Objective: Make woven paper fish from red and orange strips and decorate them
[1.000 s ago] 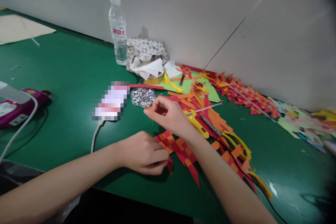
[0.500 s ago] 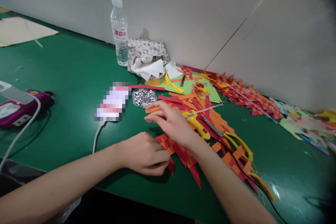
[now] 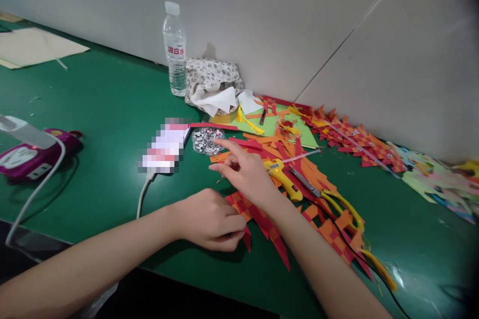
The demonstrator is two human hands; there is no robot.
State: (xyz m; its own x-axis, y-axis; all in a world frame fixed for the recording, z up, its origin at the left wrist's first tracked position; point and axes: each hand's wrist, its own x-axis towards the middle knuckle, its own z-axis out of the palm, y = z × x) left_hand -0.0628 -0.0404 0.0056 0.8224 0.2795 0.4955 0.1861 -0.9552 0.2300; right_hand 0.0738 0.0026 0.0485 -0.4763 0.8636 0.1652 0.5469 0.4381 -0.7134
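Observation:
My left hand (image 3: 215,222) is closed at the near end of a red and orange woven paper fish (image 3: 254,214), whose pointed red strips fan out to the right. The fingertips and the part they pinch are mostly hidden. Above the fish, my right hand (image 3: 247,174) reaches forward with its index finger stretched out and the thumb apart. That fingertip is at the edge of a clear compartmented box of googly eyes (image 3: 204,140); whether it touches them I cannot tell. Nothing shows between the right fingers.
A yellow glue gun (image 3: 286,179) and yellow-handled scissors (image 3: 322,197) lie among paper strips on the right. A charging phone (image 3: 164,147) is left of the box. Behind stand a water bottle (image 3: 175,52) and a tissue pouch (image 3: 213,79). Finished woven fish (image 3: 352,139) line the wall.
My right hand's index finger has straightened and moved forward to the box of googly eyes. My left hand stays at the woven paper fish. The view has shifted slightly.

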